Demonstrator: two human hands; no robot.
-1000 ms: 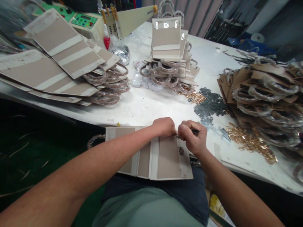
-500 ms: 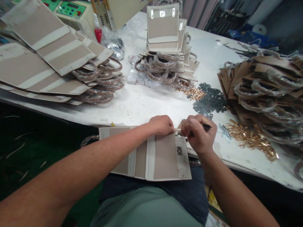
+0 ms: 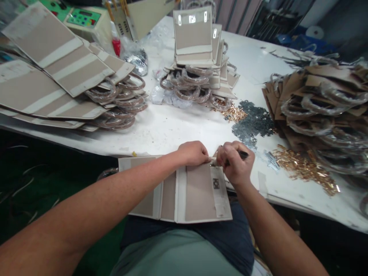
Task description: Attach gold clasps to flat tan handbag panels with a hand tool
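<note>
A flat beige and white bag panel [image 3: 189, 195] lies across my lap and against the table's near edge. My left hand [image 3: 193, 152] is closed, pinching the panel's top edge. My right hand [image 3: 236, 162] is closed round a thin dark tool [image 3: 243, 155] and meets the left hand at the same edge. A small metal fitting [image 3: 216, 183] sits on the panel's white strip below my right hand. What lies between my fingertips is hidden.
On the white table [image 3: 172, 130] lie piles of beige bags with wrapped handles at left [image 3: 71, 88], centre back [image 3: 195, 57] and right [image 3: 322, 111]. Loose dark metal pieces [image 3: 253, 124] and gold fittings [image 3: 304, 168] are scattered near my right hand. A machine with a green panel [image 3: 83, 17] stands at back left.
Both hands stay joined at the panel's top edge; the right hand has shifted slightly and turned the tool. The view has tilted a little downward.
</note>
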